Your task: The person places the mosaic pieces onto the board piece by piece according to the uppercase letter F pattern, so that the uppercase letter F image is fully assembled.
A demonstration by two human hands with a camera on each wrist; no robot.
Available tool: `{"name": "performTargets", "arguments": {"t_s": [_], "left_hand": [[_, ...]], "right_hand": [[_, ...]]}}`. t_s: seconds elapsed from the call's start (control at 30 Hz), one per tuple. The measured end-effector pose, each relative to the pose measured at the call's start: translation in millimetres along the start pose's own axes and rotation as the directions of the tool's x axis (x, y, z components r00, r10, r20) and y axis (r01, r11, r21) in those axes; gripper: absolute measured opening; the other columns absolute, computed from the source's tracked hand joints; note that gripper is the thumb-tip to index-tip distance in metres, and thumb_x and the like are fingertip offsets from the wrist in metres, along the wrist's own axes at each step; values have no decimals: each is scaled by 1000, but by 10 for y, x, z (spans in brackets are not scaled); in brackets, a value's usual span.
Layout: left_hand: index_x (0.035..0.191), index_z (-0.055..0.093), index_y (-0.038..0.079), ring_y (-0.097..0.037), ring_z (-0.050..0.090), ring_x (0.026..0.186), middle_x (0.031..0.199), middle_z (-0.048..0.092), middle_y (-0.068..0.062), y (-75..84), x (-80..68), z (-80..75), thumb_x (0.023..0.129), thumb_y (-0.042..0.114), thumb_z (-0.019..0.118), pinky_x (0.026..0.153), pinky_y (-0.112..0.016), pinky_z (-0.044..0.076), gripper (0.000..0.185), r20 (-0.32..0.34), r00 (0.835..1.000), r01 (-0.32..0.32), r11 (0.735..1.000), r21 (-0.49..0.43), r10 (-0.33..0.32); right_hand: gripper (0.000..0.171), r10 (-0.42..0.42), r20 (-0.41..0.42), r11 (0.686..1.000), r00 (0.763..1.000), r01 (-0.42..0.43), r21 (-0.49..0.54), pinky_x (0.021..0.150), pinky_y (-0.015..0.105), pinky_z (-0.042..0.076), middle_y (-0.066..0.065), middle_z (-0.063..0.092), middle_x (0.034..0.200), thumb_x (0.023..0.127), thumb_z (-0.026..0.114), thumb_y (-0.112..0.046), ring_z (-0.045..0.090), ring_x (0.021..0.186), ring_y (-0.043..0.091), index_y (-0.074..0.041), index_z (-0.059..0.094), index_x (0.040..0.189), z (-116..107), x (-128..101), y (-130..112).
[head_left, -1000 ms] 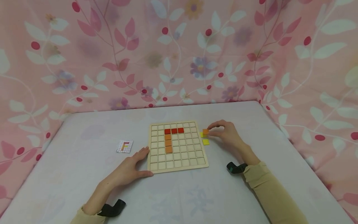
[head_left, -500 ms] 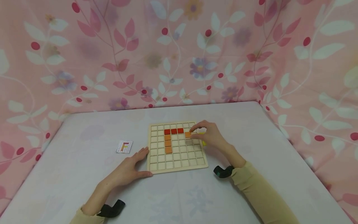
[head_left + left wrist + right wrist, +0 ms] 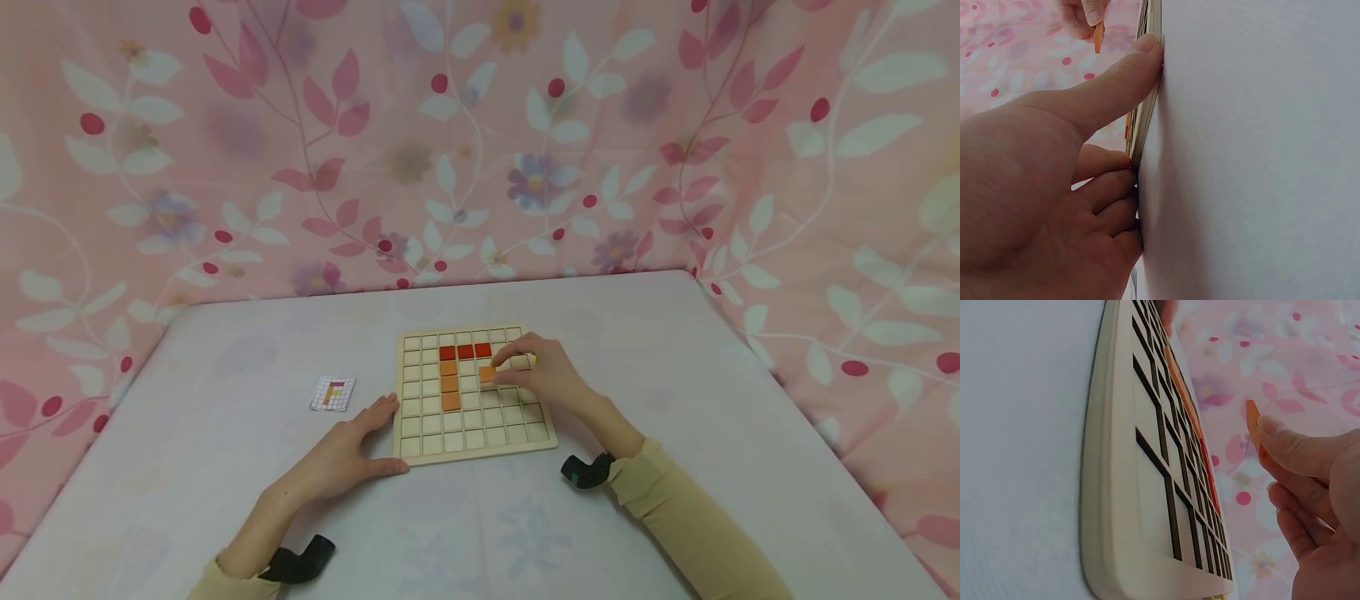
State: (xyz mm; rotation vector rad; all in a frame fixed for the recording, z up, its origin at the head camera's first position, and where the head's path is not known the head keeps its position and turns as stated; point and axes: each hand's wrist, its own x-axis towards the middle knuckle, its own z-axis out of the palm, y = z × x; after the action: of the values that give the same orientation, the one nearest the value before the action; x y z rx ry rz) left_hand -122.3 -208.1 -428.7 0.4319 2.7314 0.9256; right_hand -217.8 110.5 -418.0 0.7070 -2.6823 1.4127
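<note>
Since the earlier frames, the right hand [image 3: 543, 375] has travelled from the table beside the board's right edge toward 9 o'clock and now sits over the wooden grid board [image 3: 475, 445], carrying the orange tile [image 3: 487, 374] with it. Its fingers pinch the tile at the fingertips. The right wrist view shows the tile [image 3: 1252, 422] gripped by its edge and raised clear of the board surface [image 3: 1147, 506], not seated in a cell. From the head view, the tile lies at the 9 o'clock side of the right hand, over the cells just below the right end of the red row.

Board contents: three red tiles [image 3: 465, 351] form a horizontal row near the top edge. Three orange tiles [image 3: 449, 384] form a vertical column below the left red tile. The held tile is near this column, apart from it by roughly one cell toward 3 o'clock.

The left hand [image 3: 348, 450] has not shifted. It rests flat on the table [image 3: 225, 467] at the board's lower left corner, fingers extended. The left wrist view shows the thumb [image 3: 1116, 81] and fingertips pressed against the board's edge [image 3: 1145, 119]; nothing is gripped.

A small pattern card [image 3: 333, 393] lies on the table at 9 o'clock from the board, well apart from both hands.
</note>
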Motion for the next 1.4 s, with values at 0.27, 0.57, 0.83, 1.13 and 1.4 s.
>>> {"name": "performTargets", "arguments": {"t_s": [0.27, 0.57, 0.83, 1.13, 1.4], "left_hand": [[148, 30, 15, -27, 18, 143, 154, 24, -1, -12, 2, 0, 70, 53, 75, 112, -52, 20, 98, 1, 1000, -1, 1000, -13, 1], [148, 29, 15, -26, 19, 142, 154, 24, -1, -8, -6, -14, 70, 52, 76, 112, -52, 21, 98, -4, 1000, 2, 1000, -9, -3], [148, 29, 15, -27, 19, 142, 154, 25, -2, -2, -2, -21, 71, 53, 75, 112, -52, 21, 97, 1, 1000, -6, 1000, -9, 6], [148, 29, 15, -29, 19, 142, 154, 25, -4, 11, -3, -16, 71, 53, 75, 111, -53, 22, 98, 0, 1000, -8, 1000, -6, 8], [148, 29, 16, -27, 20, 142, 154, 25, -2, -2, -6, -14, 71, 54, 75, 111, -52, 22, 98, -1, 1000, -2, 1000, -4, 2]], "right_hand": [[19, -22, 34, 999, 999, 20, 41, 92, 46, 44, -11, 64, 93, 72, 81, -27, 55, 100, 13, -24, 73, 89, 93, 24, -47], [21, -132, 85, 988, 988, 125, 88, 84, 40, 48, -8, 66, 91, 72, 82, -21, 57, 95, 17, -16, 73, 90, 285, 7, -51], [21, -114, 145, 993, 983, 106, 59, 86, 35, 47, -13, 64, 94, 73, 81, -26, 57, 95, 11, -20, 73, 92, 397, -62, -79], [25, -170, 191, 985, 967, 169, 19, 81, 28, 45, -15, 63, 91, 71, 81, -37, 55, 90, 8, -26, 73, 92, 480, -95, -45], [23, -215, 186, 975, 959, 223, -22, 78, 25, 45, -18, 61, 90, 72, 81, -33, 54, 88, 7, -25, 73, 92, 541, -102, -49]]}}
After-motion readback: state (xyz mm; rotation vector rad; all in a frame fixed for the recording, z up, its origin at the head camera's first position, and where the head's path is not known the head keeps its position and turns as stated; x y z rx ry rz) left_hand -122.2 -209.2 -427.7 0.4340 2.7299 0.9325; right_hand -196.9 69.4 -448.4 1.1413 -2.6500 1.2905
